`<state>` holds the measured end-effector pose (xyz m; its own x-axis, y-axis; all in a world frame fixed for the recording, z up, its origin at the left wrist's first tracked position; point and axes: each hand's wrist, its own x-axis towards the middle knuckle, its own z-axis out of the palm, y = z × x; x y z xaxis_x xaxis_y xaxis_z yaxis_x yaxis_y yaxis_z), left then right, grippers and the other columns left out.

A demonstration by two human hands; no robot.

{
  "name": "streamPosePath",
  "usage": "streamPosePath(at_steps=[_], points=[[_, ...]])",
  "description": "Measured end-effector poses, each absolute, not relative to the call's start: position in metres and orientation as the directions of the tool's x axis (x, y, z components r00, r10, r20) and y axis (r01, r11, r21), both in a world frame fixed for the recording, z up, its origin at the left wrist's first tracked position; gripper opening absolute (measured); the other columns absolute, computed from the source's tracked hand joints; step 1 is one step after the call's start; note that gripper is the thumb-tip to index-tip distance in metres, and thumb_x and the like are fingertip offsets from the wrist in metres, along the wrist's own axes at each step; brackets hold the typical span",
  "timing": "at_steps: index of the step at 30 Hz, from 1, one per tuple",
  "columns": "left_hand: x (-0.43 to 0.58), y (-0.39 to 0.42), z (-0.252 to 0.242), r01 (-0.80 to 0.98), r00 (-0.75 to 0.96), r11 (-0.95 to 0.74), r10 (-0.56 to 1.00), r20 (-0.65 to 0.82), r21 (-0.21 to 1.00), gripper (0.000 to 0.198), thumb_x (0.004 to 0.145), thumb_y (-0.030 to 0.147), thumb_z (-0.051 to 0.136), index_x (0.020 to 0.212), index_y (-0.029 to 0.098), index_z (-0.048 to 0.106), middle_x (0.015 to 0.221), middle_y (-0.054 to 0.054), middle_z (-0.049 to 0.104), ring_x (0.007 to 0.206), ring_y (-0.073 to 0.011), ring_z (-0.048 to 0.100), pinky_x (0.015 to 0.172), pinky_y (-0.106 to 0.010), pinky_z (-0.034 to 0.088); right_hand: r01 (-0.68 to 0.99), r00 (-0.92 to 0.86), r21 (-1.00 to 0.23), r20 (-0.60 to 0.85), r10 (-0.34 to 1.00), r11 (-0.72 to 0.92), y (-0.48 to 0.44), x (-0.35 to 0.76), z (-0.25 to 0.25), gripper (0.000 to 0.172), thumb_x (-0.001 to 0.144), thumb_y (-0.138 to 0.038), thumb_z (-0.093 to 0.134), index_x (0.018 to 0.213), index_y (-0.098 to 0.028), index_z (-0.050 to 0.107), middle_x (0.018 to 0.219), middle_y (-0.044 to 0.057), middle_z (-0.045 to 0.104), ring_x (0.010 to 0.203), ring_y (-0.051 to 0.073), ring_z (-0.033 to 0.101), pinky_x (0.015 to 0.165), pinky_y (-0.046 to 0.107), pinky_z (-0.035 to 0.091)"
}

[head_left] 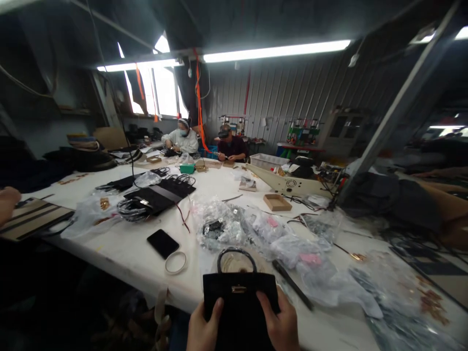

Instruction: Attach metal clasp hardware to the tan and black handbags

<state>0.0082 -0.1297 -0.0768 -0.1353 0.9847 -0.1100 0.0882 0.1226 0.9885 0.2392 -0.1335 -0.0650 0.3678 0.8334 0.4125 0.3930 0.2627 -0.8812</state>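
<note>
A small black handbag (239, 312) with a rounded top handle and a gold clasp (239, 289) is held upright at the table's front edge. My left hand (206, 324) grips its left side, the thumb lying on the front panel. On the right side my right hand (280, 321) grips it likewise, thumb on the front just below the clasp's level. The fingers behind the bag are hidden. Just right of the bag lies a long dark tool (292, 285), its kind unclear. Left of it are a roll of white tape (175, 263) and a black phone (163, 243).
Clear plastic bags (223, 224) of small parts spread behind and to the right. Black bag pieces (161, 195) are stacked at left. A cardboard tray (278, 202) stands beyond. Two co-workers sit across the white table (146, 278); another person's hand (9, 202) shows at far left.
</note>
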Motion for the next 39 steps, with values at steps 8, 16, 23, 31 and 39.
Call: streamPosePath(at_steps=[8,16,23,31,39], points=[[0.016,-0.112,-0.048,0.170,-0.096,-0.048,0.993,0.064,0.984,0.055,0.086,0.071,0.076,0.112,0.023,0.080,0.115,-0.013,0.087,0.117,-0.0452,0.079,0.101,-0.055,0.065,0.342,0.427,-0.906,0.386,0.818,0.249,-0.123,0.253,-0.053,0.051,0.093,-0.059,0.079,0.135,-0.032,0.077,0.136,0.009,0.081,0.130,0.044,0.075,0.110,0.061,0.065],[0.034,-0.110,-0.016,0.178,-0.125,-0.071,0.988,0.094,0.981,0.073,0.098,0.058,0.070,0.156,0.019,0.049,0.130,-0.018,0.081,0.123,-0.0370,0.078,0.106,-0.049,0.060,0.510,0.200,-0.814,0.425,0.883,0.277,-0.116,0.282,-0.017,0.050,0.101,-0.049,0.072,0.149,-0.035,0.071,0.155,0.007,0.070,0.149,0.038,0.062,0.132,0.064,0.043],[0.024,-0.088,-0.007,0.176,-0.027,-0.129,0.990,0.136,0.976,0.072,0.102,0.051,0.070,0.164,0.027,0.045,0.132,-0.012,0.078,0.124,-0.0306,0.077,0.107,-0.043,0.060,0.454,0.167,-0.874,0.274,0.947,0.173,-0.113,0.280,-0.002,0.040,0.096,-0.048,0.079,0.130,-0.029,0.071,0.129,0.005,0.078,0.120,0.031,0.072,0.114,0.052,0.055],[0.023,-0.126,-0.018,0.320,-0.180,-0.142,0.962,0.207,0.937,0.059,0.092,0.053,0.082,0.135,0.021,0.058,0.119,-0.011,0.073,0.101,-0.0266,0.072,0.089,-0.039,0.058,0.639,0.253,-0.644,0.693,0.675,0.421,-0.129,0.271,0.058,0.010,0.100,-0.035,0.080,0.105,-0.028,0.075,0.101,0.002,0.074,0.094,0.023,0.070,0.090,0.039,0.057],[0.024,-0.174,-0.103,0.666,0.497,-0.135,0.814,-0.300,0.734,0.054,0.074,0.018,0.080,0.127,0.026,0.082,0.145,-0.012,0.077,0.137,-0.0406,0.069,0.118,-0.050,0.052,0.596,0.306,-0.669,0.700,0.645,0.444,-0.156,0.268,0.068,0.019,0.094,-0.032,0.087,0.106,-0.027,0.073,0.095,0.000,0.071,0.074,0.018,0.063,0.067,0.032,0.051]])
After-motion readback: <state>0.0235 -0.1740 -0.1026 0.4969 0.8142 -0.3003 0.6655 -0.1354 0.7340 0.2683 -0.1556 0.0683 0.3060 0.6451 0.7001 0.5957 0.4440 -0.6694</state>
